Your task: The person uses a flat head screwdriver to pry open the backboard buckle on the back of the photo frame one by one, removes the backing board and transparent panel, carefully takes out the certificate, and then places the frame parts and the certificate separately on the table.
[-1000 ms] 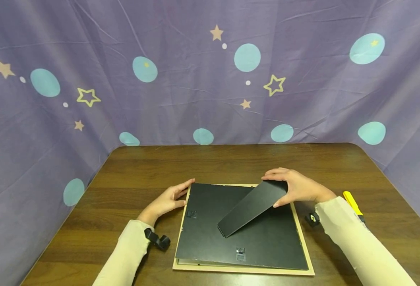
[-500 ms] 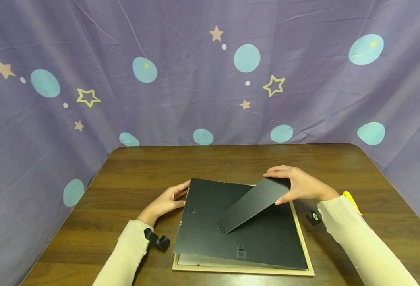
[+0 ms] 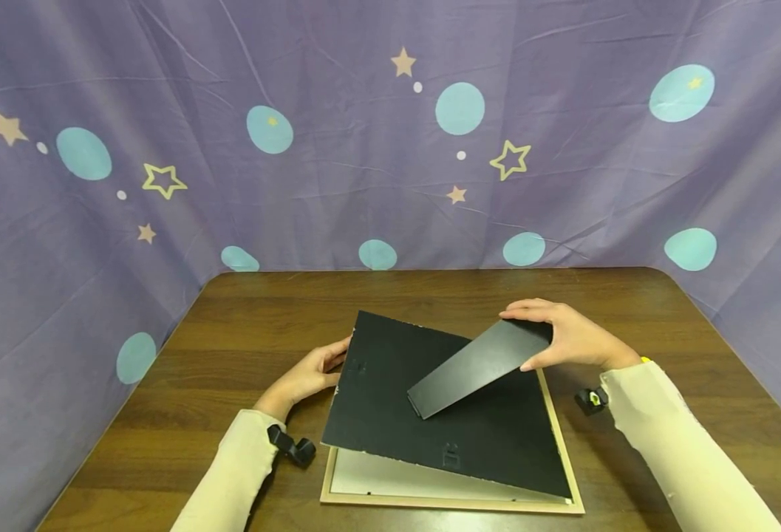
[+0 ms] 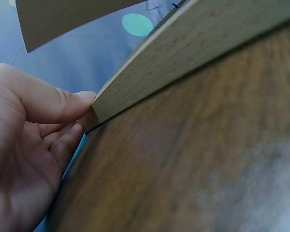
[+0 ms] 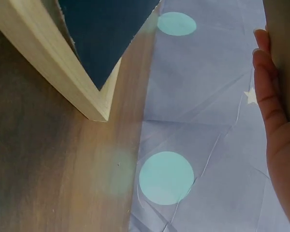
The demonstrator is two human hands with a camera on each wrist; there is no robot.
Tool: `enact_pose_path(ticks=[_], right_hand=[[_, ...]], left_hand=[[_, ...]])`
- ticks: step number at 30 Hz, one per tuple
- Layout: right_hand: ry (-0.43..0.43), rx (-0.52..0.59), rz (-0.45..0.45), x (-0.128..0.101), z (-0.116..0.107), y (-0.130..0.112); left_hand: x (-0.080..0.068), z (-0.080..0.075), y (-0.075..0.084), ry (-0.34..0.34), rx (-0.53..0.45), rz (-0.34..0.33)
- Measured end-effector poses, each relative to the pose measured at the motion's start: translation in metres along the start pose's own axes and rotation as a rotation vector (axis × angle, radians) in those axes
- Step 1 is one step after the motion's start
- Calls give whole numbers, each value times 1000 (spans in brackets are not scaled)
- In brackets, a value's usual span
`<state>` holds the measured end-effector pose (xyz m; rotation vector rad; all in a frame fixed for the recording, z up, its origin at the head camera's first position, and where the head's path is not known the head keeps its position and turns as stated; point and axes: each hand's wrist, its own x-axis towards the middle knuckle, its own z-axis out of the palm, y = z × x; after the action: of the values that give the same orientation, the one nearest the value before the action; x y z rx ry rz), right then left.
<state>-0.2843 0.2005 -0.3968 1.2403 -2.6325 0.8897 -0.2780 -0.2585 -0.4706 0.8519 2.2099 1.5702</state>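
A light wooden picture frame (image 3: 453,504) lies face down on the table. Its black backing board (image 3: 380,391) is tilted up, with the left side lifted highest and the front right corner low at the frame. The pale inside (image 3: 390,476) shows beneath the board. My right hand (image 3: 579,336) grips the wide end of the board's easel stand (image 3: 476,369), which is folded out. At the frame's far left corner my left hand (image 3: 304,378) holds on. In the left wrist view, the thumb (image 4: 63,104) and fingers pinch the frame's wooden side (image 4: 154,70).
Brown wooden table (image 3: 284,310) surrounds the frame. A purple curtain (image 3: 337,207) with stars and dots hangs behind it. Black straps (image 3: 293,447) sit at the wrists. A yellow tip (image 3: 646,360) peeks out behind the right wrist, the rest of that object hidden.
My right hand has risen and moved slightly right with the easel stand, lifting the backing board's left side out of the frame. My left hand has stayed at the corner.
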Motion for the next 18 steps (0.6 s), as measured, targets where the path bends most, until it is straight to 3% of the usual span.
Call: enact_pose_path(ticks=[8,13,18], right_hand=[[88,39,-33,-3,-14,0],[132,58,-76,-3,-28,-4],[154,69,-62,-5,-33,-6]], left_hand=[[0,0,-2,17,-17,10],[-2,1,-1,17,0,74],[-2,1,-2,5,11,151]])
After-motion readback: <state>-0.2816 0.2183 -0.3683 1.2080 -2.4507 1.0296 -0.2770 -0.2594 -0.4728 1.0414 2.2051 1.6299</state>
